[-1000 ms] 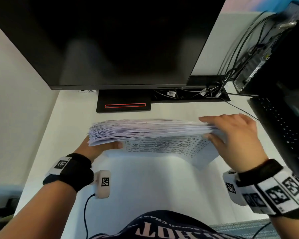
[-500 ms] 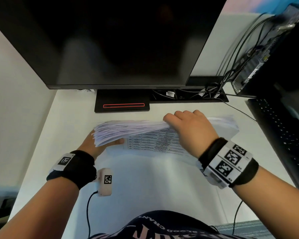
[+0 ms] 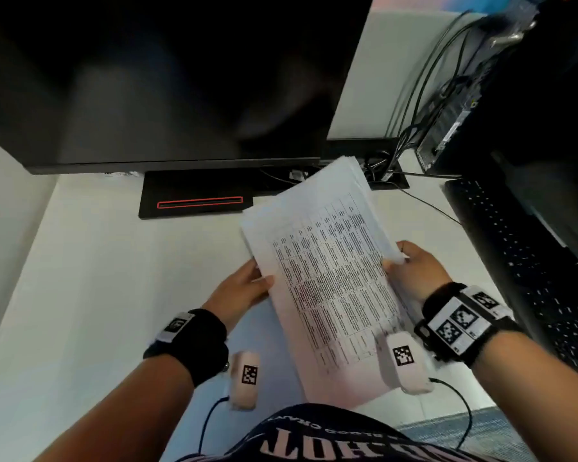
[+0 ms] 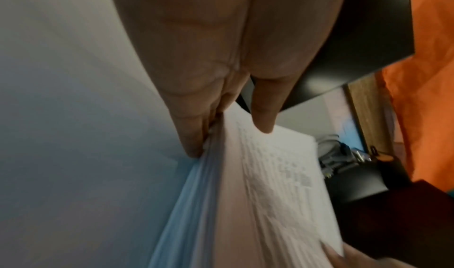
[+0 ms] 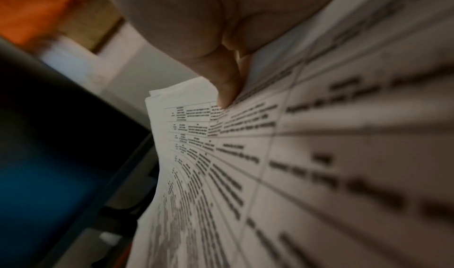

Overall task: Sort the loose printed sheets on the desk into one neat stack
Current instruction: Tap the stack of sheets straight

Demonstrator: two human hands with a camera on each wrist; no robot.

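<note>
The left hand is pinching the stack at its left long edge, thumb lying on the printed top sheet and fingers curling under the pile. The right hand is gripping the opposite long edge, its thumb pressing on the printed table and the other fingers hiding beneath the paper. Between them the stack is hanging lifted off the desk, tilting with its far end reaching toward the monitor and its near end over the person's lap. The pile is looking thick yet limp: light sheets that are likely sliding on one another, sagging wherever nothing is supporting them. Corners at the far end are sitting slightly fanned, so the edges are not yet flush. Gripping mid-length on both long sides, as here, is probably suiting it best, loosely enough for tapping an edge on the desk. A keyboard is lying just to the right.
</note>
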